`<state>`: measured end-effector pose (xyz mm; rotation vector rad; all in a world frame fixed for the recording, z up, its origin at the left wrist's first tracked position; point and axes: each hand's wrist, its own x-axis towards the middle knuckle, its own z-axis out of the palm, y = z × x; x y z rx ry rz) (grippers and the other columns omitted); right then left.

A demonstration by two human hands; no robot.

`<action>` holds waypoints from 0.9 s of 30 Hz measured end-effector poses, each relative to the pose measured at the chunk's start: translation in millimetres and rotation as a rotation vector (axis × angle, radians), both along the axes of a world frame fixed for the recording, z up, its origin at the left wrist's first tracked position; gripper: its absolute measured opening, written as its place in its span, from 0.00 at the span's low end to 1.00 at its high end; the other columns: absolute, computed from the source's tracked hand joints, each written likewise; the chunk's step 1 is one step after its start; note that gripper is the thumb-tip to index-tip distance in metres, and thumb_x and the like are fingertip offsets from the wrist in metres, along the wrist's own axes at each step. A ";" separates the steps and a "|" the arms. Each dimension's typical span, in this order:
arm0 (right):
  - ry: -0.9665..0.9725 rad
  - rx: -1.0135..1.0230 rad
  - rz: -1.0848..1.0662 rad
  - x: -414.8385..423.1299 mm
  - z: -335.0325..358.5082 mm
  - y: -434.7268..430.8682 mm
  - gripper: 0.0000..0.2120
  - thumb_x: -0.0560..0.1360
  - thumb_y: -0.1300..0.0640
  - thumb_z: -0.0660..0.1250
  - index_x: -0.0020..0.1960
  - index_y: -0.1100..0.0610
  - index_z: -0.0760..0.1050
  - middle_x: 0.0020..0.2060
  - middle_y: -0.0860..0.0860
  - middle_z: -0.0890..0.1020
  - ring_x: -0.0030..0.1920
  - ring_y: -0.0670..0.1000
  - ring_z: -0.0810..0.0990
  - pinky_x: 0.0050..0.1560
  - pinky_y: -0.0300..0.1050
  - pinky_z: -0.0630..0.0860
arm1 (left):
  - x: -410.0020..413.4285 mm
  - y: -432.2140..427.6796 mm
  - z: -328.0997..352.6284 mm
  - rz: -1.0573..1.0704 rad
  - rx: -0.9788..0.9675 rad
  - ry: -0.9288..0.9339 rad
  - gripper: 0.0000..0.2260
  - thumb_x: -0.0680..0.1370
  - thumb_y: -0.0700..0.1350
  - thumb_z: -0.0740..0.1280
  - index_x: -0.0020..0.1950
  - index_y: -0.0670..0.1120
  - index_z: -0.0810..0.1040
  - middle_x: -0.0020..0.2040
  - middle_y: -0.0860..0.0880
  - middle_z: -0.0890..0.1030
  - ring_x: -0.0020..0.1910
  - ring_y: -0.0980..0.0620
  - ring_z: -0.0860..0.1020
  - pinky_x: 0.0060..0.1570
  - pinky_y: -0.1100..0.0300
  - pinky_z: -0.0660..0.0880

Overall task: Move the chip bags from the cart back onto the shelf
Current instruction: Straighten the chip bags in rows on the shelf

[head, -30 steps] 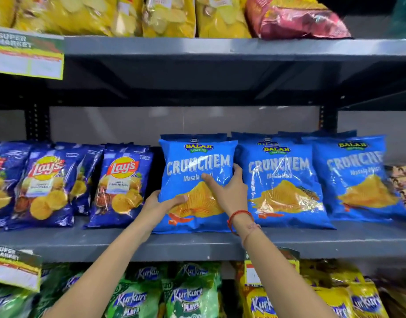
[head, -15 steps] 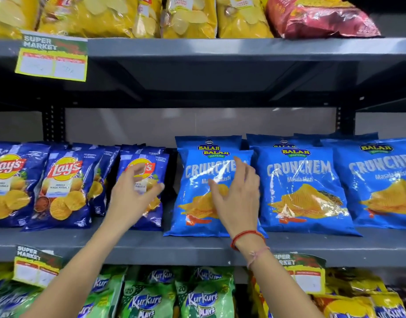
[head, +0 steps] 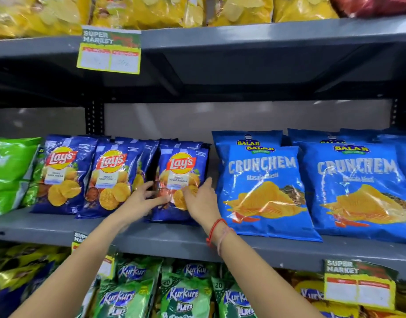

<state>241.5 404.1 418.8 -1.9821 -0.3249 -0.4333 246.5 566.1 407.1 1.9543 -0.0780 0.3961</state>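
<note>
A dark blue Lay's bag (head: 183,171) stands upright on the grey middle shelf (head: 174,237), rightmost of three Lay's bags. My left hand (head: 142,200) lies against its lower left front, fingers spread. On the bag's lower right side is my right hand (head: 200,201), fingers apart, index finger pointing up along the edge. Neither hand closes around the bag. To the right, a light blue Crunchem bag (head: 261,189) stands in front of another, with a further Crunchem bag (head: 358,189) beside it. The cart is out of view.
Two more Lay's bags (head: 62,173) and a green bag (head: 9,173) fill the shelf's left part. Yellow chip bags (head: 140,10) line the top shelf, Kurkure bags (head: 183,294) the bottom one. Price tags (head: 109,50) hang from the shelf edges.
Both hands have left the Crunchem bag, which now stands on the shelf, and moved left to the rightmost Lay's bag. The view has shifted left as well.
</note>
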 end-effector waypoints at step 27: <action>-0.033 0.189 -0.010 21.1 -10.2 34.5 0.26 0.77 0.54 0.63 0.71 0.59 0.60 0.66 0.59 0.70 0.66 0.58 0.70 0.68 0.51 0.67 | -24.5 18.7 -15.6 0.366 0.300 -0.418 0.21 0.69 0.46 0.74 0.60 0.43 0.78 0.54 0.46 0.83 0.42 0.54 0.78 0.47 0.60 0.73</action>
